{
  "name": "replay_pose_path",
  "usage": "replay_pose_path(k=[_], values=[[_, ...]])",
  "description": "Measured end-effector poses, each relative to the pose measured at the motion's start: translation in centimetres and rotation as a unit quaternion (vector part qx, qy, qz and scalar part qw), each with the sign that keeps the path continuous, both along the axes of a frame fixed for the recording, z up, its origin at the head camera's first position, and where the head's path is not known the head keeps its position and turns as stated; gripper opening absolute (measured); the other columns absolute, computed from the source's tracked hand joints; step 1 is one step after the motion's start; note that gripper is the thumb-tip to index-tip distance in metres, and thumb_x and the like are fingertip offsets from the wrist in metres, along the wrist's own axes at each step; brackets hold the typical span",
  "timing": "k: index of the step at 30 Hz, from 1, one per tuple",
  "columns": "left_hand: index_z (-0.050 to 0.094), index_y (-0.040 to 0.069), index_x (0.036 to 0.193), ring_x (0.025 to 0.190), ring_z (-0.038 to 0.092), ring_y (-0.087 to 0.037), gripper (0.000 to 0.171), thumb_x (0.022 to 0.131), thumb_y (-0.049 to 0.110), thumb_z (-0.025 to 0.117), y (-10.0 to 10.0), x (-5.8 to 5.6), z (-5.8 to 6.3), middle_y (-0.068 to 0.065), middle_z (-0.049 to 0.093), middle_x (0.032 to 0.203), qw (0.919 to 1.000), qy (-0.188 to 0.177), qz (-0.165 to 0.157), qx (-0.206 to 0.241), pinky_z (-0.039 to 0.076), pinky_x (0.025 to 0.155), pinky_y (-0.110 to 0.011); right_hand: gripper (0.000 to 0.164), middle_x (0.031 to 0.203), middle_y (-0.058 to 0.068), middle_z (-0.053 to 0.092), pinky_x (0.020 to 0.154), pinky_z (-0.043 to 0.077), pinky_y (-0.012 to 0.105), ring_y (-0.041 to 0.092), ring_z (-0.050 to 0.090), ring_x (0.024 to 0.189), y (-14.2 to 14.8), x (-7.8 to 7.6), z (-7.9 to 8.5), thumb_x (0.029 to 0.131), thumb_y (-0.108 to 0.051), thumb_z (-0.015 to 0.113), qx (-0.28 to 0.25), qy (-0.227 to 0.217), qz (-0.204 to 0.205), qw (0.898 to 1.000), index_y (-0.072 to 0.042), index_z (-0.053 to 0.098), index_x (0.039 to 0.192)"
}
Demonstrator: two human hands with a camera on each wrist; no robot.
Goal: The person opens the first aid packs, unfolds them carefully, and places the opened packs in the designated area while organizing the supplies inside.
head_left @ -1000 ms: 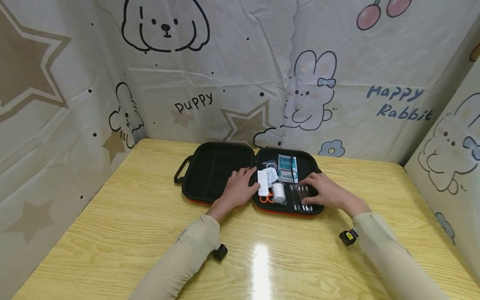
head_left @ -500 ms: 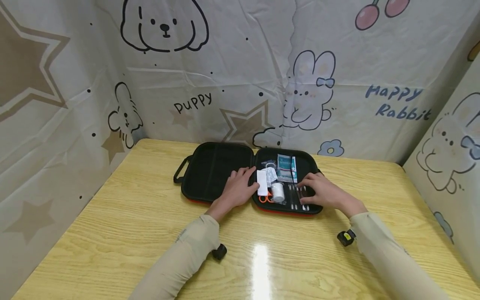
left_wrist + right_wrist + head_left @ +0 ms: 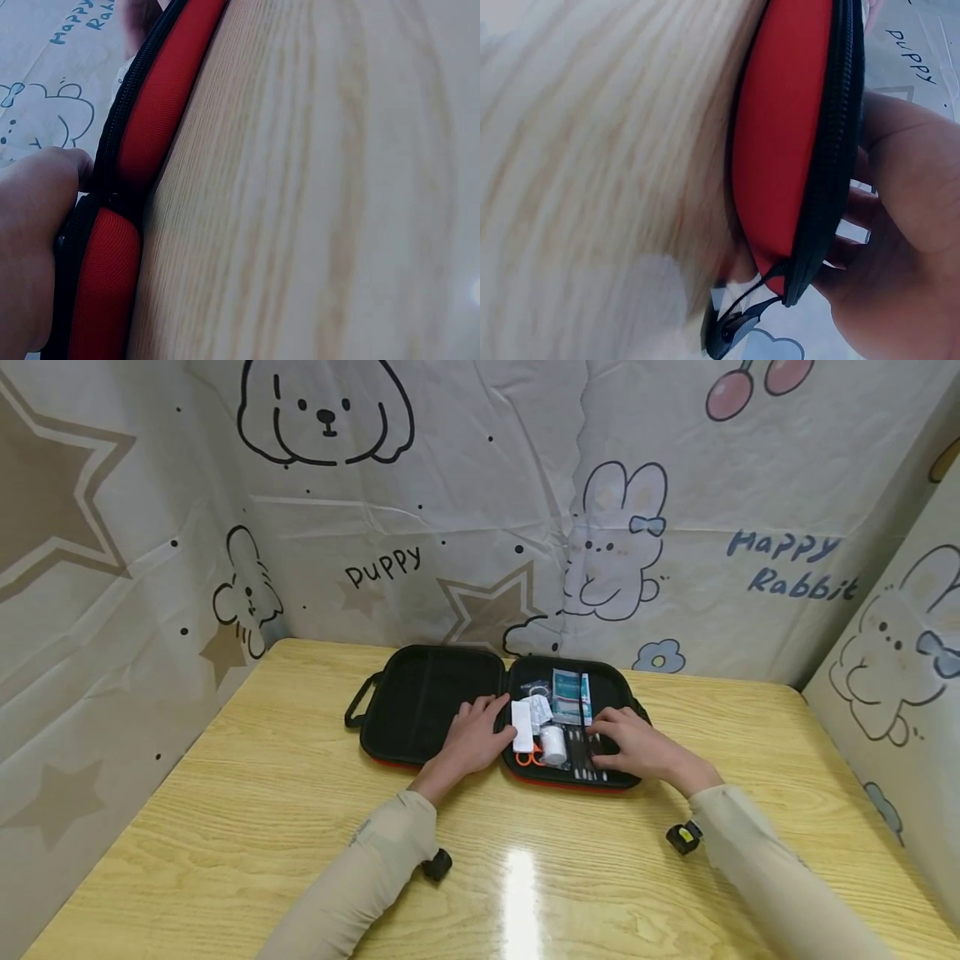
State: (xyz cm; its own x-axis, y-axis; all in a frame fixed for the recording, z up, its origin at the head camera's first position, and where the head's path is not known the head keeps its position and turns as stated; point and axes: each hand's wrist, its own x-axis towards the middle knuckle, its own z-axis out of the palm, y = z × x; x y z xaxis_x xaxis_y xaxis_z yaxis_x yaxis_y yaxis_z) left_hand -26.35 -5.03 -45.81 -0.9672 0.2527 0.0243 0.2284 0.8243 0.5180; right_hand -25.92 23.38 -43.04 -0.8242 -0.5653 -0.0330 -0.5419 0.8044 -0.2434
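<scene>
A black zip case [image 3: 397, 710] with red outer sides lies unfolded on the table. In its right half, my right hand [image 3: 636, 745] pinches a clear pack of cotton swabs [image 3: 579, 758] between thumb and fingers. The right wrist view shows that hand [image 3: 915, 217] reaching over the zipped rim, fingertips partly hidden. Across the case's middle fold rests my left hand [image 3: 474, 739], fingers relaxed, thumb beside a white flat strip [image 3: 522, 727]. Left of the swabs sit a white bandage roll [image 3: 553, 746] and scissors with orange handles [image 3: 525, 758].
Teal-and-white packets [image 3: 567, 687] lie under a black elastic strap behind the swabs. A small white packet [image 3: 538, 714] is near the bandage roll. The case's carry handle [image 3: 360, 700] sticks out left. A printed cloth [image 3: 450, 485] hangs behind the wooden table [image 3: 300, 827].
My right hand has shifted slightly left, and the swab pack has slid left with it toward the bandage roll. My left hand stays put on the fold.
</scene>
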Motion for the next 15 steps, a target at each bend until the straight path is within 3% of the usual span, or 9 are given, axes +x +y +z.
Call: replay_pose_path(k=[10, 15], values=[[0.037, 0.021, 0.154, 0.128, 0.04, -0.035, 0.063, 0.096, 0.041, 0.048, -0.1, 0.0, 0.0, -0.013, 0.038, 0.155, 1.0, 0.003, -0.001, 0.003, 0.033, 0.111, -0.05, 0.043, 0.126, 0.017, 0.058, 0.096, 0.045, 0.053, 0.034, 0.053, 0.111, -0.4, 0.3, 0.0, 0.093, -0.026, 0.07, -0.007, 0.028, 0.016, 0.999, 0.0, 0.063, 0.127], [0.037, 0.021, 0.154, 0.127, 0.04, -0.034, 0.063, 0.096, 0.042, 0.048, -0.2, 0.0, 0.0, -0.013, 0.038, 0.155, 1.0, 0.003, -0.002, 0.001, 0.034, 0.11, -0.049, 0.039, 0.123, 0.013, 0.061, 0.098, 0.045, 0.052, 0.031, 0.054, 0.112, 0.6, 0.3, 0.2, 0.091, -0.029, 0.073, -0.032, 0.019, 0.001, 0.999, -0.006, 0.068, 0.122]])
